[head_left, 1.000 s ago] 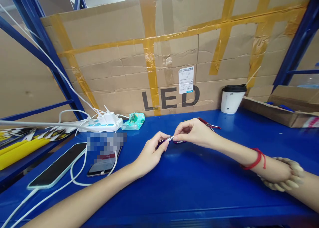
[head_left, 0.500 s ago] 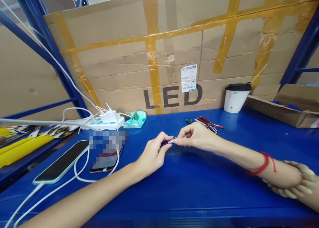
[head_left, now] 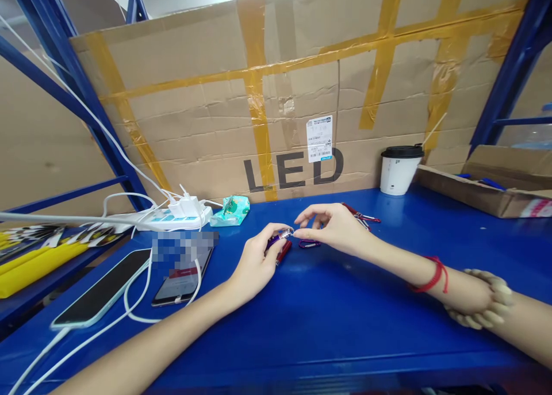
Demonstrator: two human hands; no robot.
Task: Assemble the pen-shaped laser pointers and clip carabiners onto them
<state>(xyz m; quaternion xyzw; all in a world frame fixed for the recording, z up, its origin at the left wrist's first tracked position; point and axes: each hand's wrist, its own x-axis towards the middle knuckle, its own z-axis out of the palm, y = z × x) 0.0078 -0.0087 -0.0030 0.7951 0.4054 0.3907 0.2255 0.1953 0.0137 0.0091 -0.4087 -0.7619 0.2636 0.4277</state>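
Note:
My left hand (head_left: 255, 256) is closed around a small purple tube with a silver end (head_left: 284, 234), which looks like a keychain flashlight. A thin metal ring sticks out of the silver end, toward the right. My right hand (head_left: 334, 225) hovers just right of it with thumb and forefinger apart; the thumb tip is beside the ring, and whether they touch I cannot tell. Below the left fingertips, a red tube (head_left: 283, 253) shows in part. A purple carabiner (head_left: 309, 244) lies on the table under my right hand. Behind that hand, red pieces with carabiners (head_left: 362, 215) are partly hidden.
On the blue table (head_left: 302, 326), two phones (head_left: 103, 288) with white cables lie at left, near a power strip (head_left: 181, 211) and a green packet (head_left: 232, 210). A lidded paper cup (head_left: 400, 173) and an open cardboard box (head_left: 495, 196) stand at right. Cardboard (head_left: 207, 130) forms the back.
My right thumb and forefinger have come apart from their pinch at the silver end. The red tube and purple carabiner now show near my hands. The view has shifted slightly.

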